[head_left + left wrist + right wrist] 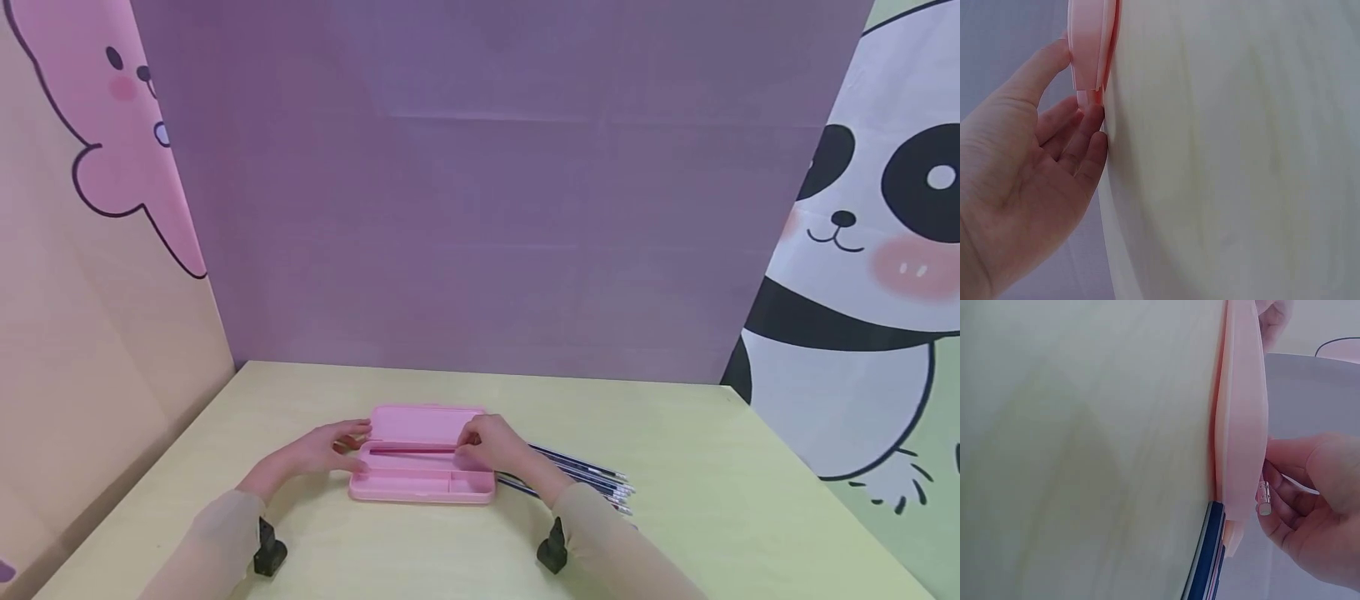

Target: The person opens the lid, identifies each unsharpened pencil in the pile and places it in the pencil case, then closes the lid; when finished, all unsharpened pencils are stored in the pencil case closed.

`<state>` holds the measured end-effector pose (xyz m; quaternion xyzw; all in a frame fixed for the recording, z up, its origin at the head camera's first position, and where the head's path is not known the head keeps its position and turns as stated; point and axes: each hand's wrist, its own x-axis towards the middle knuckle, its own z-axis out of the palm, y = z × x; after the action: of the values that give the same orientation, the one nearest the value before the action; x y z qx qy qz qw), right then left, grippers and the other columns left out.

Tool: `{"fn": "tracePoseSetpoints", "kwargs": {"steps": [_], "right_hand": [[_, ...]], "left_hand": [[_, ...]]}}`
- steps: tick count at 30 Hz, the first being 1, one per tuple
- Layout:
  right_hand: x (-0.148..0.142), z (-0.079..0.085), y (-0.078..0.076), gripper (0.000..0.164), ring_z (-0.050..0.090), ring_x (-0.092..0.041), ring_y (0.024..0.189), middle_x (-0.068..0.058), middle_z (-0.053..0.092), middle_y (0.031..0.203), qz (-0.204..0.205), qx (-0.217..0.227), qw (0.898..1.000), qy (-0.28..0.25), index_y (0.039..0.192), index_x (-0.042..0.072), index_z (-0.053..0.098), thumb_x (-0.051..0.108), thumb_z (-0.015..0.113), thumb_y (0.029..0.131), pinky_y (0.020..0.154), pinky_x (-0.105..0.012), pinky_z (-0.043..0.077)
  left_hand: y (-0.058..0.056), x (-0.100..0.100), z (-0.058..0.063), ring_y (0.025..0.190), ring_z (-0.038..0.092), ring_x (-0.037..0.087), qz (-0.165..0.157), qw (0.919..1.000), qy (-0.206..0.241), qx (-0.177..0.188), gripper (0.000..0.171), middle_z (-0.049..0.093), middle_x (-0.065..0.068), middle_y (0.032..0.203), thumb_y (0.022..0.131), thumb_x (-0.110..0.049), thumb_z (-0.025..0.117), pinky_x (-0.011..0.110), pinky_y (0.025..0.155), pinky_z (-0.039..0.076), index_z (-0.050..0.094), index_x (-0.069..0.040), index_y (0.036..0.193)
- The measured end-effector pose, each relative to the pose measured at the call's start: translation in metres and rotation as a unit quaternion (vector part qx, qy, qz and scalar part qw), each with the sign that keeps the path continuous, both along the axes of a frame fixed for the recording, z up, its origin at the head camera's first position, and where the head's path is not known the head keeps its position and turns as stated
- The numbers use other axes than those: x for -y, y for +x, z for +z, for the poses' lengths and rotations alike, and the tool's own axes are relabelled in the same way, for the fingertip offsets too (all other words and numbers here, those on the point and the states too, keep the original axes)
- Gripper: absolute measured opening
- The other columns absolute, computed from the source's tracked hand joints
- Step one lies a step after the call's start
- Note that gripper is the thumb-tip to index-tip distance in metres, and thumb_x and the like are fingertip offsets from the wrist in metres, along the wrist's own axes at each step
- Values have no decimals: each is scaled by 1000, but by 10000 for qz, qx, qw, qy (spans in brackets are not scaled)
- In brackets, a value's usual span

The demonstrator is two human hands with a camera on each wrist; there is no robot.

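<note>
A pink pencil case lies open on the table, its lid folded back on the far side. My left hand holds the case's left end, thumb on the near tray and fingers back by the lid. Over the right end of the tray, my right hand pinches a pencil; its metal band and whitish eraser stick out beneath the fingers in the right wrist view. The fingers hide much of that pencil. A bundle of dark striped pencils lies right of the case, partly behind the right forearm.
The pale wooden table ends at a purple backdrop. Inside the case's near half, a small divider parts off the right compartment. Black camera mounts sit on both wrists. Cartoon-printed panels flank the table.
</note>
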<state>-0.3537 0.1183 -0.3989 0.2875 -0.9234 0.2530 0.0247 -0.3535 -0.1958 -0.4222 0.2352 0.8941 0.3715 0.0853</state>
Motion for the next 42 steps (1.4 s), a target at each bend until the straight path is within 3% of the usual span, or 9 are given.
{"fn": "tracePoseSetpoints", "kwargs": {"steps": [23, 30, 42], "right_hand": [[3, 0, -2, 4, 51, -11, 70, 0, 60, 73, -58, -169, 9997, 141, 80, 8, 68, 9, 69, 84, 65, -20, 47], [0, 3, 1, 5, 50, -11, 70, 2, 58, 73, -112, -25, 9999, -6, 80, 10, 67, 12, 70, 84, 63, -20, 45], [-14, 10, 1, 11, 53, -12, 74, 0, 62, 82, -141, 122, 9991, -392, 94, 5, 68, 13, 68, 86, 67, -21, 49]], "left_hand": [[2, -7, 5, 118, 50, 32, 56, 9999, -26, 79, 78, 46, 17, 139, 80, -29, 74, 47, 100, 44, 36, -3, 143], [2, -7, 5, 118, 51, 31, 96, 9999, -73, 107, 78, 47, 16, 139, 80, -30, 74, 47, 100, 44, 36, -5, 143], [2, -6, 6, 118, 51, 31, 215, 9995, -154, 152, 79, 49, 15, 137, 79, -32, 75, 47, 100, 44, 37, -6, 143]]}}
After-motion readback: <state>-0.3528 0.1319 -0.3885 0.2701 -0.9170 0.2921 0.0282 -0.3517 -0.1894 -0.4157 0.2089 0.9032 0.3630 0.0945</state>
